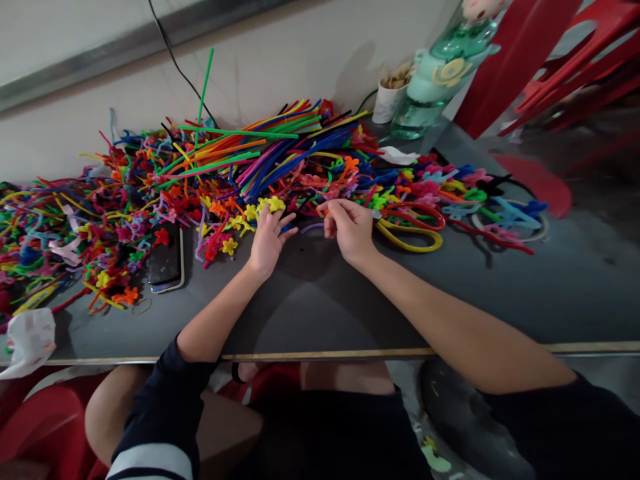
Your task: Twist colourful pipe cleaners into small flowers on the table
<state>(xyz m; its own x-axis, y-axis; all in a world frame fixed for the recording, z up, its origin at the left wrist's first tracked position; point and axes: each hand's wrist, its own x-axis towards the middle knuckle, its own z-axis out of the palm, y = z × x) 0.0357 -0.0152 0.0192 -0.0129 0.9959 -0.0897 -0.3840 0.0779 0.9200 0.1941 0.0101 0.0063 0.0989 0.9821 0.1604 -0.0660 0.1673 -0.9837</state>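
Observation:
My left hand [267,245] is open with its fingers spread, at the front edge of a heap of pipe cleaners. Its fingertips reach yellow pipe-cleaner flowers [273,204]; whether they touch is unclear. To its right, my right hand [353,230] is closed in a pinch, with a short orange pipe cleaner [323,208] showing at the fingertips. Beside that wrist lie a yellow loop [413,247] and a red loop [425,212], with a small silvery part near the hand. A bundle of straight pipe cleaners [280,143] rests on the heap behind both hands.
Left of my left hand, a phone [166,260] lies on the dark table [320,307]. Farther back stand a paper cup [389,100] and a green bottle [425,93]. Crumpled white tissue [30,340] sits at the left edge. Red chairs [500,67] are beyond the right side.

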